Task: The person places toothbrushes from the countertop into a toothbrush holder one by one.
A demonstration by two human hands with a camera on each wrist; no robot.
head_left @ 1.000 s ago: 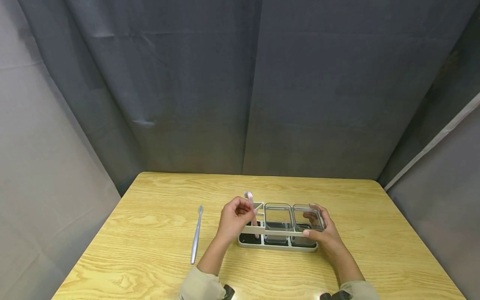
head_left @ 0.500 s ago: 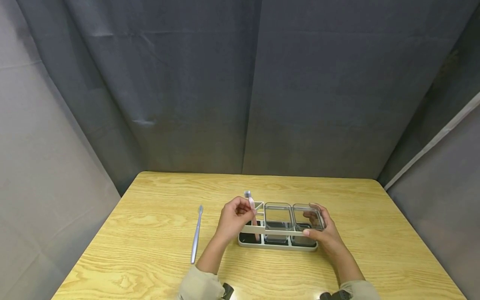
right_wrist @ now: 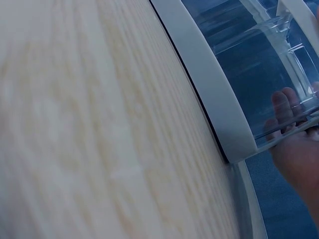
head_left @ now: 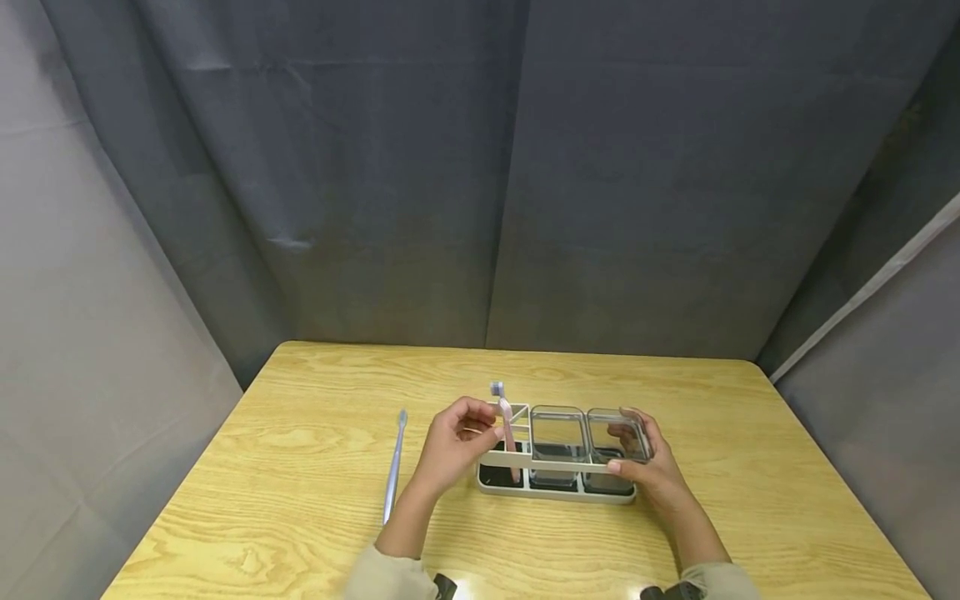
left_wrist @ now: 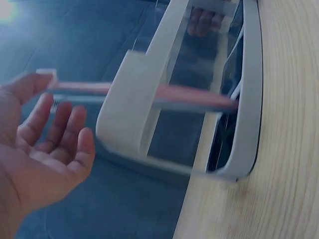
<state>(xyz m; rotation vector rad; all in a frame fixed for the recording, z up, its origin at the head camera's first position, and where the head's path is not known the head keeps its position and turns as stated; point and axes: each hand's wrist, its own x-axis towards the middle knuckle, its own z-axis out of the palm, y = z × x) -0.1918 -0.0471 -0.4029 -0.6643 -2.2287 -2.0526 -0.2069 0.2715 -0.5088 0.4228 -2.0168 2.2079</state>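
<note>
A pink toothbrush [head_left: 509,433] stands in the left section of a toothbrush holder [head_left: 517,460], which has a pale frame, a black-lined base and two clear cups [head_left: 557,433]. Its bristled head points up and its lower end reaches the base. My left hand [head_left: 452,442] is just left of the toothbrush, fingers loosely bent and parted from the handle; in the left wrist view its thumb lies near the head. A pale strip beside the pink handle [left_wrist: 189,94] is blurred there. My right hand [head_left: 651,462] grips the holder's right end around the right cup, thumb in front, fingers behind.
A blue-purple toothbrush [head_left: 393,467] lies on the wooden table [head_left: 300,450], left of my left forearm, which hides its lower tip. Dark grey curtains [head_left: 375,208] hang behind the table, and paler cloth [head_left: 90,333] hangs at the sides.
My left hand has let go of the pink toothbrush and drawn slightly left, its fingers spreading. The toothbrush stays in the holder. My right hand keeps its grip.
</note>
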